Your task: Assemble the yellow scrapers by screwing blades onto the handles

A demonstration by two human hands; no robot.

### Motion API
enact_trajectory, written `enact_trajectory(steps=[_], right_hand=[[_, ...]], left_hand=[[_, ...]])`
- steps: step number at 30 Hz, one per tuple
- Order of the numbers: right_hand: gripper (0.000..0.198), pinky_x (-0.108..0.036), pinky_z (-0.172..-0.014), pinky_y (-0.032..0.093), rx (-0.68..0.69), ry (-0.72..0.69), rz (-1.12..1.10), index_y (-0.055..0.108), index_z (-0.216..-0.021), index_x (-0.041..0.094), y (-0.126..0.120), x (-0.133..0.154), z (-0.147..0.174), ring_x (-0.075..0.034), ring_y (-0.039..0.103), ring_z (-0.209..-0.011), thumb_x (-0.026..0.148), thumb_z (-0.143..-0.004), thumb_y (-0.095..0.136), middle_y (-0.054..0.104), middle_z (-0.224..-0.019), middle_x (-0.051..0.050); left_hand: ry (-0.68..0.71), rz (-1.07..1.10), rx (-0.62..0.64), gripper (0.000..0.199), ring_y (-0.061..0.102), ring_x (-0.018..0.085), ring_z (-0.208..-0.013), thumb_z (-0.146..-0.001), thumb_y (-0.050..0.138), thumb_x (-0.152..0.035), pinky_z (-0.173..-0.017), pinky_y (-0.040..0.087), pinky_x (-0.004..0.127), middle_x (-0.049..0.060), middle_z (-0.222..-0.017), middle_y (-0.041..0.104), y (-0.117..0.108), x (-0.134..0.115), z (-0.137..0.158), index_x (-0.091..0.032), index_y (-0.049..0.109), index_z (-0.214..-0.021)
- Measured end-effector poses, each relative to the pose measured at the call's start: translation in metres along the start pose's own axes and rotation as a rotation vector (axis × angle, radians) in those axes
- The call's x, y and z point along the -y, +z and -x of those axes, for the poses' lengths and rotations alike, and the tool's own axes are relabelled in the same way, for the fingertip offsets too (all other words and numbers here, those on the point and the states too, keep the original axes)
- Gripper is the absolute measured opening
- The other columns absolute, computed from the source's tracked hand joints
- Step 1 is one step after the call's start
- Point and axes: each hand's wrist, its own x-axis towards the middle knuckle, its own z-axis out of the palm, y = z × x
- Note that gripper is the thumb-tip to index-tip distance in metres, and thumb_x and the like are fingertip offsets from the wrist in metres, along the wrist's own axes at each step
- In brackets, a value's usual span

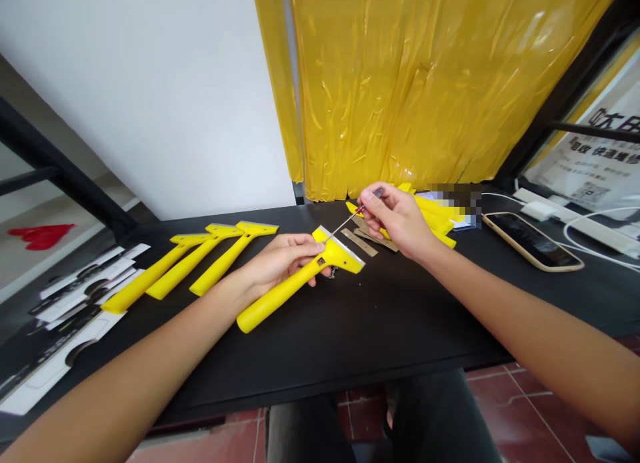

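My left hand [287, 257] grips a yellow scraper [283, 296] by its head end, the long handle slanting down toward me and the bladed edge facing away to the right. In my right hand [393, 213] is a screwdriver [361, 208] with a dark red handle. Its thin shaft points down to the left, and the tip meets the scraper's head near my left thumb. Small dark pieces, perhaps screws, show just under the head. Behind it lie several flat brownish strips [360, 242], partly hidden by my right hand.
Several yellow scrapers [225, 256] lie in a row on the black table [350, 343] at left, beside white-and-black cardboard boxes [75, 343]. More yellow parts [440, 216] are heaped behind my right hand. A phone [533, 241] and white cables lie at right. Yellow strip curtain [425, 83] hangs behind.
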Motion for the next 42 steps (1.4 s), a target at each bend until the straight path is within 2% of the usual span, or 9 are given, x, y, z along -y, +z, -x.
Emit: enact_trajectory(steps=[12, 14, 18, 22, 25, 32, 37, 42], right_hand=[[0.035, -0.021, -0.037, 0.034, 0.016, -0.044, 0.057, 0.057, -0.086, 0.023, -0.001, -0.002, 0.0, -0.008, 0.039, -0.046, 0.055, -0.085, 0.071, 0.047, -0.062, 0.006], [0.033, -0.023, -0.04, 0.036, 0.019, -0.098, 0.15, 0.058, -0.086, 0.023, -0.001, -0.001, 0.003, -0.009, 0.041, -0.048, 0.055, -0.088, 0.067, 0.048, -0.063, 0.005], [0.024, -0.026, -0.056, 0.044, 0.018, -0.304, 0.455, 0.061, -0.091, 0.023, 0.002, 0.004, 0.012, -0.013, 0.056, -0.065, 0.047, -0.095, 0.061, 0.062, -0.077, -0.001], [0.016, -0.028, -0.064, 0.047, 0.092, -0.47, 0.663, 0.061, -0.097, 0.023, 0.006, 0.007, 0.022, -0.015, 0.061, -0.072, 0.039, -0.099, 0.057, 0.067, -0.087, -0.003], [0.012, -0.027, -0.065, 0.048, 0.132, -0.532, 0.69, 0.06, -0.099, 0.024, 0.007, 0.006, 0.024, -0.015, 0.062, -0.073, 0.035, -0.099, 0.056, 0.068, -0.089, -0.003], [0.013, -0.029, -0.067, 0.051, 0.096, -0.613, 0.75, 0.06, -0.098, 0.025, 0.006, 0.005, 0.026, -0.018, 0.067, -0.079, 0.038, -0.098, 0.058, 0.07, -0.089, -0.004], [0.017, -0.032, -0.067, 0.053, 0.048, -0.606, 0.755, 0.06, -0.097, 0.027, 0.006, 0.004, 0.027, -0.021, 0.068, -0.081, 0.043, -0.097, 0.059, 0.071, -0.086, -0.005], [0.018, -0.031, -0.062, 0.052, -0.03, -0.608, 0.733, 0.059, -0.093, 0.027, 0.011, 0.001, 0.03, -0.02, 0.068, -0.074, 0.044, -0.096, 0.059, 0.072, -0.083, -0.005]], left_hand=[[0.007, -0.023, -0.035, 0.02, 0.072, 0.021, -0.072, -0.085, 0.074, -0.027, -0.049, 0.056, 0.025, 0.016, -0.086, 0.074, 0.002, -0.001, 0.0, -0.01, 0.066, -0.092], [0.011, -0.04, -0.068, 0.019, 0.072, 0.022, -0.071, -0.084, 0.074, -0.027, -0.048, 0.056, 0.025, 0.015, -0.084, 0.074, 0.002, 0.001, -0.001, -0.011, 0.065, -0.089], [0.047, -0.081, -0.146, 0.016, 0.072, 0.022, -0.068, -0.083, 0.073, -0.027, -0.047, 0.055, 0.026, 0.013, -0.079, 0.074, 0.003, 0.002, -0.002, -0.014, 0.064, -0.083], [0.086, -0.111, -0.213, 0.017, 0.073, 0.022, -0.067, -0.08, 0.075, -0.027, -0.047, 0.055, 0.026, 0.011, -0.079, 0.075, 0.005, 0.0, 0.001, -0.015, 0.063, -0.081], [0.12, -0.135, -0.24, 0.017, 0.074, 0.023, -0.068, -0.079, 0.075, -0.027, -0.047, 0.055, 0.025, 0.011, -0.082, 0.075, 0.008, -0.002, 0.004, -0.014, 0.063, -0.082], [0.156, -0.152, -0.266, 0.017, 0.074, 0.023, -0.067, -0.078, 0.076, -0.026, -0.047, 0.056, 0.026, 0.009, -0.082, 0.074, 0.011, -0.005, 0.006, -0.015, 0.062, -0.08], [0.173, -0.138, -0.283, 0.021, 0.074, 0.023, -0.068, -0.077, 0.077, -0.03, -0.048, 0.056, 0.025, 0.008, -0.08, 0.073, 0.015, -0.005, 0.009, -0.016, 0.061, -0.08], [0.207, -0.124, -0.336, 0.024, 0.072, 0.022, -0.065, -0.076, 0.078, -0.033, -0.048, 0.055, 0.026, 0.003, -0.067, 0.068, 0.018, -0.006, 0.01, -0.018, 0.06, -0.079]])
